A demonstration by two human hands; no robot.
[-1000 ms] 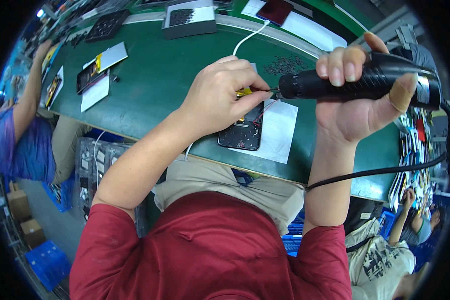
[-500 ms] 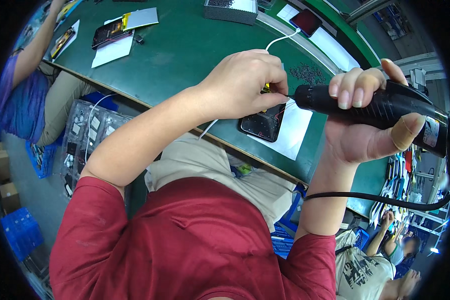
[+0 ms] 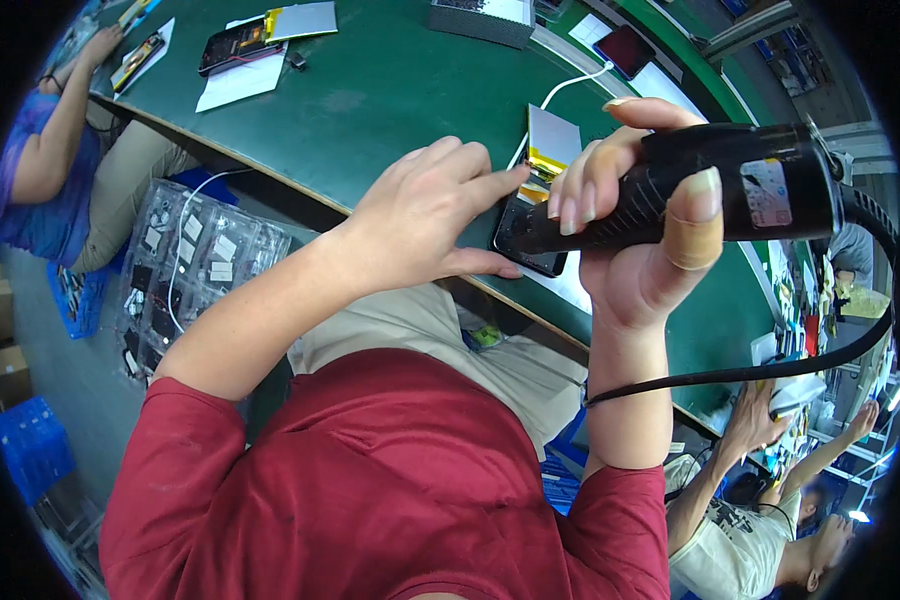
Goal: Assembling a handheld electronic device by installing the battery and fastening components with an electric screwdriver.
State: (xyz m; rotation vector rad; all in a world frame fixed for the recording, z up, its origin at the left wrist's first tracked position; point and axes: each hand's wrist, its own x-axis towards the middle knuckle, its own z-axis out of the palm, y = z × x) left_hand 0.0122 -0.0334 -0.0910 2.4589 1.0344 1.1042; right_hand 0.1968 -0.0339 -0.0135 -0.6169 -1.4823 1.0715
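While the right hand (image 3: 635, 210) grips a black screwdriver (image 3: 770, 190) over the opened phone (image 3: 514, 214) at one o'clock, the left hand (image 3: 420, 215) spreads beside it, seemingly empty; screw-driving looks likely, calling next for steady pressure.

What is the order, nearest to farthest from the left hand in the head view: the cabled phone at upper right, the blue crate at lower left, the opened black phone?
1. Opened black phone, just right of the left hand.
2. Cabled phone, farther off at upper right.
3. Blue crate, away at the lower-left edge.
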